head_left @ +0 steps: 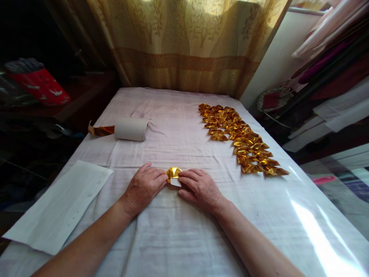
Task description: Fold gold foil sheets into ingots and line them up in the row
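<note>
A small piece of gold foil paper (pixel 173 173), partly folded with its white underside showing, lies on the white cloth-covered table (pixel 173 238). My left hand (pixel 143 187) rests on the cloth at its left edge, fingers curled against the paper. My right hand (pixel 198 187) presses on its right side with the fingertips together. Both hands hold the piece down between them.
Several folded gold foil pieces (pixel 242 140) lie in rows at the right of the table. A roll of paper with a gold foil strip (pixel 131 128) lies at the back left. A white sheet (pixel 60 204) sits at the front left. A curtain (pixel 184 42) hangs behind.
</note>
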Action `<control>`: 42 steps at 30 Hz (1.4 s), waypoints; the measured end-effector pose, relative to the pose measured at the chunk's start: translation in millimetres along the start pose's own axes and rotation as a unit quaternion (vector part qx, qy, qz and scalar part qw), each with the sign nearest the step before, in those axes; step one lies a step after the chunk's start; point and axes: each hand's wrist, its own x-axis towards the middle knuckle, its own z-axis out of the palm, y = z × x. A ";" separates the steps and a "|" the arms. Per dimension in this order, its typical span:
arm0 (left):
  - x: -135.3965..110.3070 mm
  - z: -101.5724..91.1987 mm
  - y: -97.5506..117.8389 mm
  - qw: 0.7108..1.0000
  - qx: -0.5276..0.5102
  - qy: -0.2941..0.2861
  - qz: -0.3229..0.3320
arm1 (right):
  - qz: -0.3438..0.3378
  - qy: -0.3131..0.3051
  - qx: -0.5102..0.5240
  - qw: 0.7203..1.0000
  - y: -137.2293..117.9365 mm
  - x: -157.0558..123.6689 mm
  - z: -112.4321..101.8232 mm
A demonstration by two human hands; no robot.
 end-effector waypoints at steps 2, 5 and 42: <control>-0.2 1.3 -0.8 1.000 -0.011 0.001 -0.012 | 0.012 0.014 0.020 1.000 1.7 -0.5 1.8; 0.6 2.1 -1.6 0.998 -0.039 -0.016 -0.054 | 0.040 0.042 0.050 0.997 4.9 -0.7 5.5; 8.6 12.6 1.7 0.989 -0.032 -0.028 -0.141 | 0.146 -0.065 -0.072 0.984 -33.2 19.2 31.8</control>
